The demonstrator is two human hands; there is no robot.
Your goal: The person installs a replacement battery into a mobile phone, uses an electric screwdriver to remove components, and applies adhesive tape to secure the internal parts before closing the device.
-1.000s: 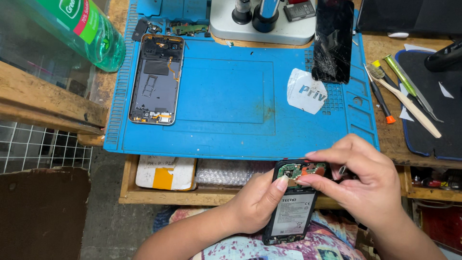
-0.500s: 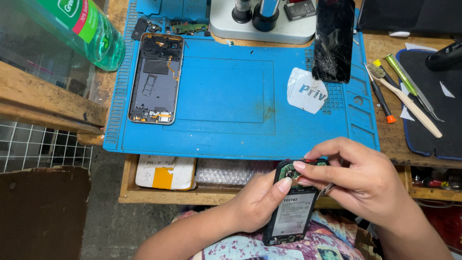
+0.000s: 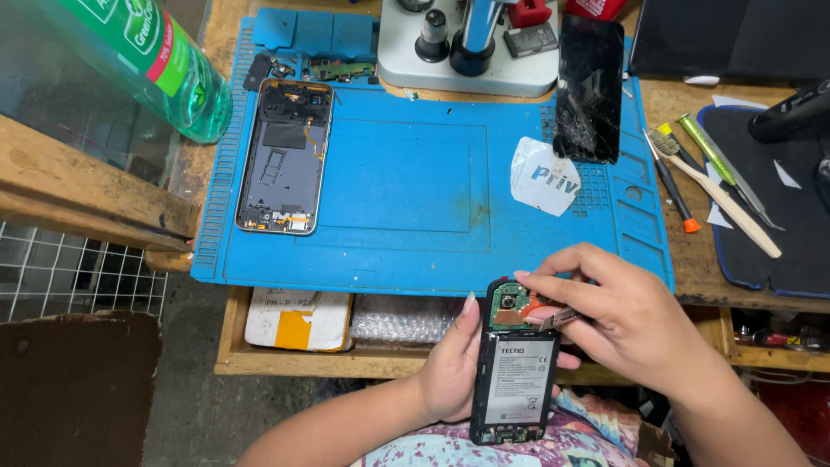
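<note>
My left hand (image 3: 450,367) cradles an opened phone (image 3: 514,372) from behind, its battery and circuit board facing up, held below the bench's front edge. My right hand (image 3: 631,316) grips metal tweezers (image 3: 558,320), whose tips rest on the board at the phone's upper end. On the blue work mat (image 3: 415,186) lies a stripped phone frame (image 3: 285,156) at the left and a cracked black screen (image 3: 590,86) at the upper right.
A green bottle (image 3: 164,60) lies at the top left. A microscope base (image 3: 471,52) stands behind the mat. A white sticker (image 3: 543,177) lies on the mat. A brush, screwdrivers and tweezers (image 3: 709,177) rest at the right. An open drawer (image 3: 346,320) sits under the bench.
The phone has been lowered slightly and tilted more upright in my left hand. My right hand shifted over its top end, and the tweezers now touch the board.
</note>
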